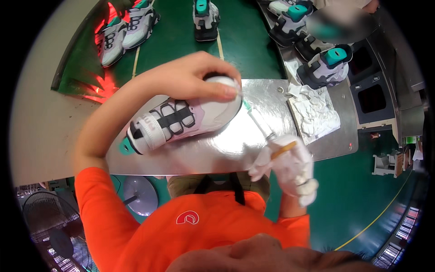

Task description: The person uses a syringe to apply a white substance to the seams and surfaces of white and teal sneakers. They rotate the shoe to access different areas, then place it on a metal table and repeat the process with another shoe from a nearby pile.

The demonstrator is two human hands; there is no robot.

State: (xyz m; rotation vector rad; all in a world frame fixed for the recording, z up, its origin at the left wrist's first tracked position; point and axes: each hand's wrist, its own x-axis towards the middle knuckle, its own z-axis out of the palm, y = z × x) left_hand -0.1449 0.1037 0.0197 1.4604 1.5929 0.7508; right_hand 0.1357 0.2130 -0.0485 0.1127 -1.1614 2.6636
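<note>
A white and pale-lilac sneaker (210,111) with black lacing and a teal lining lies tilted over the metal table, its toe to the right. Over the toe, my bare left hand (206,75) is closed, thumb on the upper near the sole edge. My right hand (292,165), in a white glove, grips a slim clear syringe (257,119). The syringe's green tip points at the sole edge by the toe; whether it touches cannot be made out. A tan strip (284,150) lies across the gloved fingers.
Beyond the metal table (190,161) runs a green conveyor (176,43) carrying several sneakers (206,20). At the right, more sneakers (326,65) stand beside crumpled white cloth or paper (315,113). A fan (59,231) stands at lower left.
</note>
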